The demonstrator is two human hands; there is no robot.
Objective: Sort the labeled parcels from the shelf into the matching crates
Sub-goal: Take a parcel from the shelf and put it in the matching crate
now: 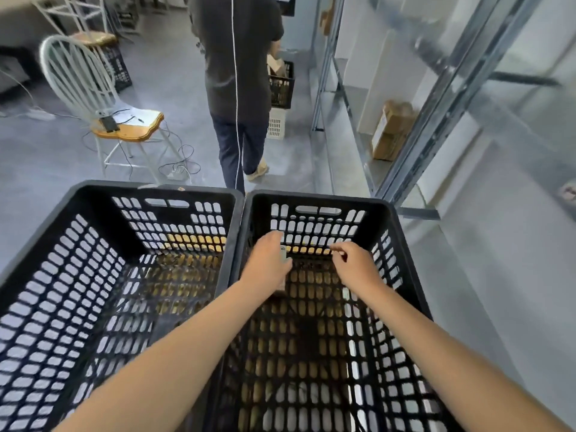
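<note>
- The metal shelf (436, 98) runs along the right of the right crate (314, 194) and away beyond it, blurred.
- The right crate is black, with slotted walls, and both your forearms reach down into it.
- The left crate (103, 188), its twin, stands just to the left of the right crate, and their rims touch along the shared side.
- Another person (237, 57) stands beyond the right crate with their back to you.
- A white spindle-back chair (78, 76) with a wooden seat stands beyond the right crate and to its left, with cables on the floor under it.
- A third black crate (282, 88) with cardboard inside sits far beyond the right crate, beside that person.
- A brown cardboard box (391, 132) stands on the shelf, beyond the right crate and to its right.
- Your left hand (268, 260) is inside the right crate near its far wall, with the fingers curled round a small parcel (283, 255).
- Your right hand (355, 265) is also near that far wall, apart from the left hand. Its fingers are curled with the tips drawn together, and you cannot tell whether they pinch anything.
- The small parcel lies mostly hidden under your left palm. A white labelled edge shows past the fingers on the side facing your right hand, and a brown end shows by the wrist. It is held above the floor of the right crate.
</note>
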